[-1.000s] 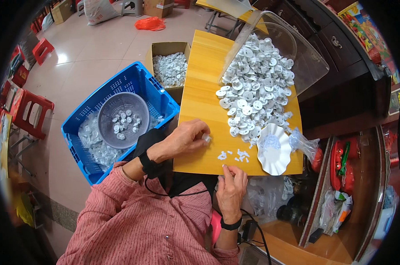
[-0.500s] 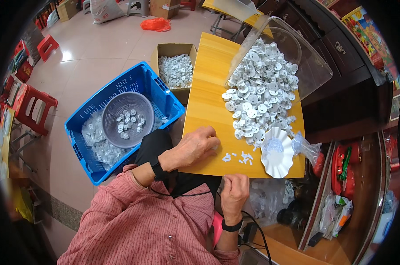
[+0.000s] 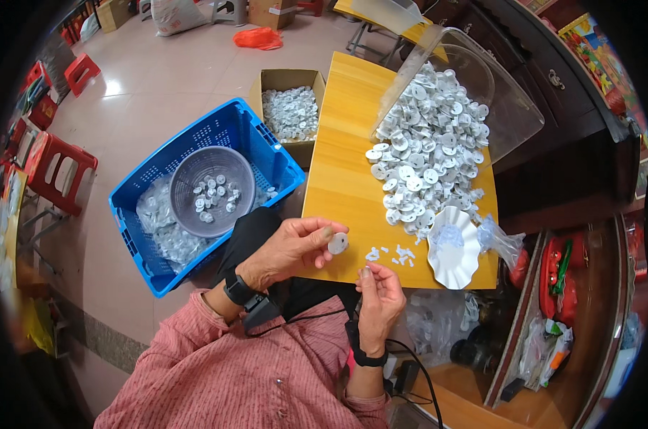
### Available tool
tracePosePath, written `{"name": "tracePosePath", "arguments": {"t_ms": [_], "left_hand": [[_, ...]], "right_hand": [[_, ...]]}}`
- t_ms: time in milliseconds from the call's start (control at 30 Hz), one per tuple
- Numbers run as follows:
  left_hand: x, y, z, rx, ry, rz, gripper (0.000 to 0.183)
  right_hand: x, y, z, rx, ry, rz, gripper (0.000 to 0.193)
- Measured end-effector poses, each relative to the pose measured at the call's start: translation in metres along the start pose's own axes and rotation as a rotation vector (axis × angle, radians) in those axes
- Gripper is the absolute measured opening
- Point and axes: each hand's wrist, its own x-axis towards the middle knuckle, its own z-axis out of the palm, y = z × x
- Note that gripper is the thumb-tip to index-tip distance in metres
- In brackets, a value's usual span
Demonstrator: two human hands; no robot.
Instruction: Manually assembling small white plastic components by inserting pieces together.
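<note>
Between its thumb and fingers, my left hand (image 3: pixel 290 247) grips a white round plastic disc piece (image 3: pixel 337 244), held up over the near edge of the yellow board (image 3: pixel 338 143). Just right of it, my right hand (image 3: pixel 381 297) is closed in a pinch at the board's edge; whatever its fingertips hold is too small to make out. Several tiny white plastic bits (image 3: pixel 403 256) lie scattered on the board close by. Beside them stands a white fluted dish (image 3: pixel 461 268) with small translucent bits in it. Behind is a large heap of similar white discs (image 3: pixel 431 150), spilling from a clear plastic bin (image 3: pixel 510 107).
At left, a blue crate (image 3: pixel 141 261) holds bagged pieces and a grey colander (image 3: pixel 181 207) with several discs in it. A cardboard box (image 3: pixel 302 154) of white pieces stands behind the crate. Red stools (image 3: pixel 59 171) are farther left; an open cabinet (image 3: pixel 553 400) stands at right.
My left hand has lifted off the board and turned, now showing a white disc in its fingers. My right hand has risen slightly at the edge, its fingertips pinched toward the disc.
</note>
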Motion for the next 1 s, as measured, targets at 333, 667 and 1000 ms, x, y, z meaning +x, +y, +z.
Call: {"name": "tracePosePath", "arguments": {"t_ms": [333,667,1000], "left_hand": [[-0.018,-0.02,-0.007,-0.263,-0.036,0.004,0.035],[-0.02,-0.022,-0.007,-0.264,-0.043,0.065,0.032],[-0.02,-0.024,-0.004,-0.219,-0.004,0.059,0.03]], "right_hand": [[-0.005,-0.015,0.029,0.016,-0.021,-0.151,0.008],[-0.004,-0.006,0.035,-0.149,0.0,-0.281,0.01],[-0.008,-0.015,0.034,-0.284,0.002,-0.302,0.006]]}}
